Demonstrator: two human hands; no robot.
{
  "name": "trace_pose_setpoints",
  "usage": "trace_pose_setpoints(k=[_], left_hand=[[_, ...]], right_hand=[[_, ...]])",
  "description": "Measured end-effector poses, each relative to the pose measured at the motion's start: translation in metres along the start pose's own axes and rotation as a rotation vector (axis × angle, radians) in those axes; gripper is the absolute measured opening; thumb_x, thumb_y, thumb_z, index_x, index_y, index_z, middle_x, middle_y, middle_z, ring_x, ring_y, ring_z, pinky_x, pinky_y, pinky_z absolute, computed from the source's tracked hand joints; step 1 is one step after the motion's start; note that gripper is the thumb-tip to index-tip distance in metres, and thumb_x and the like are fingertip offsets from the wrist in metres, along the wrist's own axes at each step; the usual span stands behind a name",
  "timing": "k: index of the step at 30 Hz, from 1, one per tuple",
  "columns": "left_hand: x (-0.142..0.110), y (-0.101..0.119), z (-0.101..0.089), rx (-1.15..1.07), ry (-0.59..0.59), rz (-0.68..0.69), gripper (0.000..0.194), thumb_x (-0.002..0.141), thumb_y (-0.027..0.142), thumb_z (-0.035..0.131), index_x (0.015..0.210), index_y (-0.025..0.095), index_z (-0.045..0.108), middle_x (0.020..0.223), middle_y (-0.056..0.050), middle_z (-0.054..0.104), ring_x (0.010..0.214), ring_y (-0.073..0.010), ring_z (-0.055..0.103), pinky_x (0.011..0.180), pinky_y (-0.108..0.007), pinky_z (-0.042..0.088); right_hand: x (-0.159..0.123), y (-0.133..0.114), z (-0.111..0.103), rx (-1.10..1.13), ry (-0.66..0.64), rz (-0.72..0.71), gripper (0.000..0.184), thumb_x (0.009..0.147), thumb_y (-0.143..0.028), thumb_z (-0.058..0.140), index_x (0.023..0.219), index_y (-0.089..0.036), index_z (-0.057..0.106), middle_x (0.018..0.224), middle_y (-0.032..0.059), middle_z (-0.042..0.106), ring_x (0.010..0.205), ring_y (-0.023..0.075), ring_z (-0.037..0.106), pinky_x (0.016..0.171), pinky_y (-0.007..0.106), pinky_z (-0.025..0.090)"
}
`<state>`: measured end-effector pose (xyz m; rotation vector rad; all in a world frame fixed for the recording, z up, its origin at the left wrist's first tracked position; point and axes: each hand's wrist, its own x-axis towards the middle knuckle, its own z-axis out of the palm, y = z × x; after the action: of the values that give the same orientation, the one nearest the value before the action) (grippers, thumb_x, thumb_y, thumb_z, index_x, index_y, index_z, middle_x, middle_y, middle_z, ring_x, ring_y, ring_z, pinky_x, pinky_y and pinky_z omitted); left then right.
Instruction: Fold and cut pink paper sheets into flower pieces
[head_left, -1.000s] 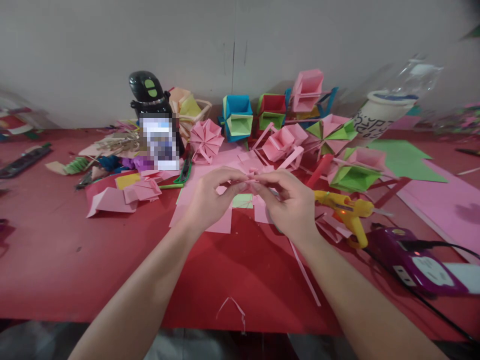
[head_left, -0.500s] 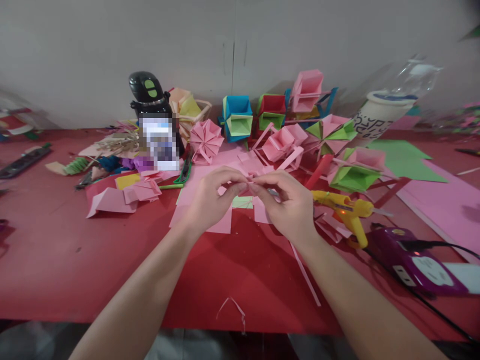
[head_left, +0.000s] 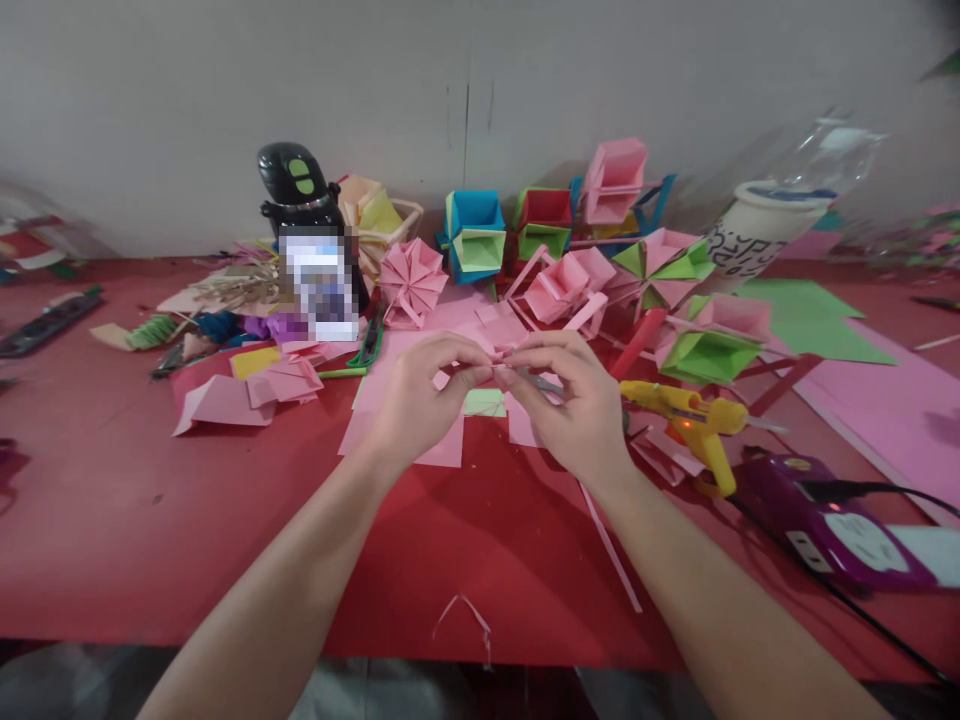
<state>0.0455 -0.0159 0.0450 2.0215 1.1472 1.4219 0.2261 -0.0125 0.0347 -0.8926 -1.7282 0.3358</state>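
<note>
My left hand and my right hand meet fingertip to fingertip above the middle of the table. Both pinch a small piece of pink paper, mostly covered by the fingers, so its shape is unclear. Under the hands lie pink paper sheets and a light green piece. A grey tool, partly hidden, shows behind my right fingers. Beside my right wrist a thin pink paper strip lies on the red table.
A yellow glue gun and a purple power strip with cords stand at right. Folded paper lanterns line the wall. At left are a phone against a black figure, green-handled scissors and paper scraps.
My right fingers have shifted slightly and spread a little, showing more of the grey tool behind them. My left hand stays almost still, and the pink paper remains between both hands.
</note>
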Motion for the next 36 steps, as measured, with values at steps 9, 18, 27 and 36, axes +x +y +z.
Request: trace_pose_setpoints(k=[9,18,27,36], left_hand=[[-0.0026,-0.0007,0.0034,-0.092,0.051,-0.048,0.005,0.088,0.021,0.072,0.092,0.022,0.075,0.09,-0.003,0.077,0.083,-0.016,0.071,0.079,-0.028,0.059],[-0.0023,0.0002,0.0022,-0.054,0.046,-0.087,0.006,0.086,0.02,0.073,0.087,0.024,0.078,0.087,-0.001,0.079,0.081,-0.0169,0.073,0.078,-0.029,0.06],[-0.0025,-0.0038,-0.0003,-0.05,-0.042,-0.101,0.008,0.089,0.023,0.07,0.091,0.022,0.077,0.089,-0.003,0.078,0.084,-0.0179,0.073,0.077,-0.029,0.059],[-0.0007,-0.0007,0.0003,0.025,0.035,-0.068,0.018,0.086,0.008,0.065,0.084,0.023,0.075,0.084,0.0,0.077,0.08,-0.0164,0.072,0.076,-0.028,0.059]], right_hand=[[-0.0009,0.0035,0.0007,0.182,-0.023,0.146,0.003,0.09,-0.025,0.072,0.092,-0.024,0.07,0.096,0.0031,0.073,0.093,0.0194,0.07,0.086,0.037,0.058],[-0.0001,0.0052,0.0012,0.254,-0.104,0.213,0.017,0.089,-0.03,0.072,0.104,-0.023,0.072,0.093,0.002,0.074,0.085,0.0171,0.07,0.08,0.033,0.059],[0.0018,0.0058,0.0004,0.259,-0.12,0.234,0.006,0.088,-0.028,0.072,0.089,-0.023,0.076,0.086,0.0016,0.076,0.08,0.0172,0.07,0.075,0.031,0.058],[0.0001,0.0102,0.0034,0.33,-0.146,0.296,0.017,0.087,-0.034,0.075,0.101,-0.024,0.075,0.096,0.0031,0.076,0.088,0.0182,0.071,0.08,0.034,0.059]])
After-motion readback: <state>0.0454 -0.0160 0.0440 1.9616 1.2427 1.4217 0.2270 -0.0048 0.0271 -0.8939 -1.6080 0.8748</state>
